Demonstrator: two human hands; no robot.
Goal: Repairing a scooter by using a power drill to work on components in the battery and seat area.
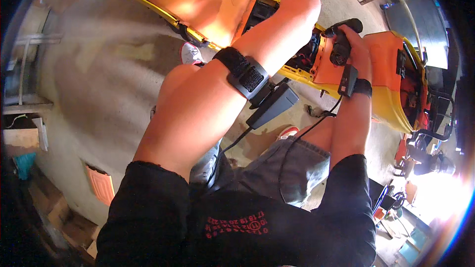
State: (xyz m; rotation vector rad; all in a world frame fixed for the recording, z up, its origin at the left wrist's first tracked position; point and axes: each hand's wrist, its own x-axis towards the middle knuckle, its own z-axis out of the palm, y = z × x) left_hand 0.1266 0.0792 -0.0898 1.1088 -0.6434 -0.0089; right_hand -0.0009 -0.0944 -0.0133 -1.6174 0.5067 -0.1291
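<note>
While the right hand [357,44] wraps around a black power tool [340,55], upper right, I cannot tell what the left hand [303,4], top centre, grips. Probably fastening orange-yellow bodywork [383,59]; next needs steady tool alignment.

Black handheld tool [340,53] over an orange-and-yellow vehicle body [383,59] with an uncovered middle section [303,58].

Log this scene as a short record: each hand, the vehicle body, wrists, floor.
Left hand: over the orange-and-yellow vehicle body in this view; fingers hidden, grip unclear
Right hand: around a black handheld tool, probably a cordless driver
Vehicle body: dark bay exposed between orange panels
Wrists: strapped black devices, one each, cabled
Floor: grey
</note>
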